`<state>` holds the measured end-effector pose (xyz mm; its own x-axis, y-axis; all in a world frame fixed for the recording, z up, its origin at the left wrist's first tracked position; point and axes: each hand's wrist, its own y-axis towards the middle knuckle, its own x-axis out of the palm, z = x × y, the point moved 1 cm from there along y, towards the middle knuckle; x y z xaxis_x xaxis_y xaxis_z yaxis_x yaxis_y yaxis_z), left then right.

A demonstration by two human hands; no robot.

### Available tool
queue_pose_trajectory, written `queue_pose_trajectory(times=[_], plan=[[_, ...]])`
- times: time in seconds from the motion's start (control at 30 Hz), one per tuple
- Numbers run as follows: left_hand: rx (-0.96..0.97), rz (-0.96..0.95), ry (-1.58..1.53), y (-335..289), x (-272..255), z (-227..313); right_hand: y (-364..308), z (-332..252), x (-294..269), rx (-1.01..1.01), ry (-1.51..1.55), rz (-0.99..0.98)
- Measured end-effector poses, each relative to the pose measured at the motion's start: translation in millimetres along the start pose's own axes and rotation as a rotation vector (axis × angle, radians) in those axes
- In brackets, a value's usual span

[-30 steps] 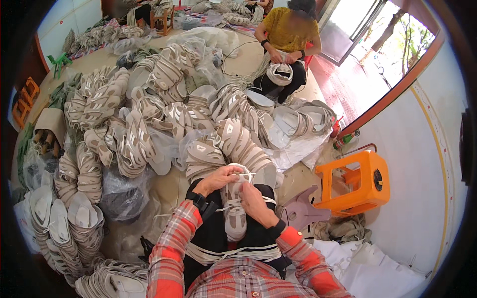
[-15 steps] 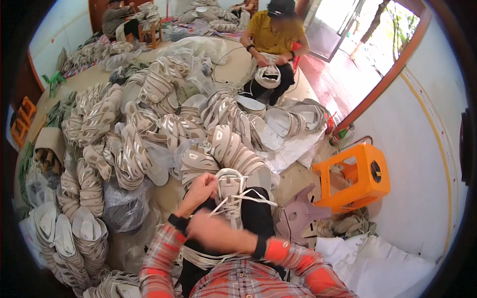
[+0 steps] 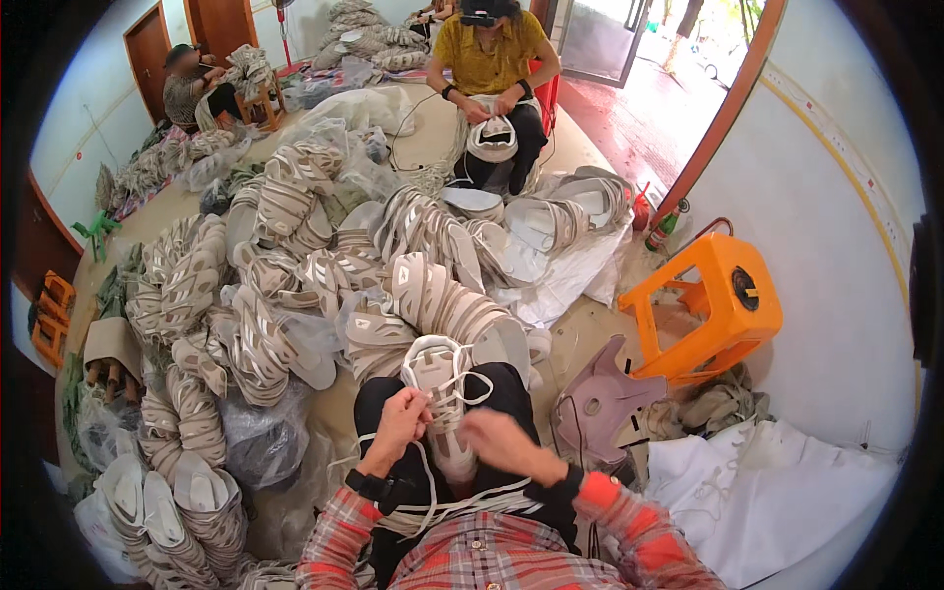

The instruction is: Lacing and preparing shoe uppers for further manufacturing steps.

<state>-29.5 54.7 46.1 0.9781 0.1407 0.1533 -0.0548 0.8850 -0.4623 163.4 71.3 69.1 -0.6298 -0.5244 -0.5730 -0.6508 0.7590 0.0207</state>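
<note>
Left hand (image 3: 397, 425): at nine o'clock of the shoe, fingers curled narrow near its edge; whether they pinched a lace, we could not tell.
Right hand (image 3: 503, 442): at four o'clock, blurred; we could not tell if it held anything.
Shoe (image 3: 429, 366): between our thighs, opening toward twelve, toe toward six, probably so that the legs kept it steady.
Shoe's look: beige and white, with a white lace (image 3: 490, 386) looping out at two o'clock.
Loose laces (image 3: 467, 506): across our lap at six, perhaps for easy reach.
Stacked uppers (image 3: 442, 300): at twelve, nested together, likely to save room.
Co-worker (image 3: 488, 61): farther at twelve, seated.
</note>
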Motion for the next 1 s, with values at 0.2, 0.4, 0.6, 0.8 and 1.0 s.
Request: queue_pose_trajectory(times=[0.2,0.4,0.6,0.8,1.0], plan=[[0.719,0.167,0.694,-5.8,18.0,8.3,16.0,17.1,-10.8,0.604,0.439,-0.091],[0.77,0.227,1.164,17.3,45.8,-1.6,-9.7,24.0,-1.2,0.591,0.603,-0.122],[0.26,0.307,0.18,9.9,27.4,12.9,23.8,27.8,10.6,0.201,0.455,0.128],[0.267,0.175,0.145,-13.9,14.2,27.8,60.7,17.7,8.6,0.269,0.759,-0.194],[0.468,0.304,1.06,-37.5,-111.9,23.2,35.9,36.5,-27.6,0.391,0.746,-0.377]])
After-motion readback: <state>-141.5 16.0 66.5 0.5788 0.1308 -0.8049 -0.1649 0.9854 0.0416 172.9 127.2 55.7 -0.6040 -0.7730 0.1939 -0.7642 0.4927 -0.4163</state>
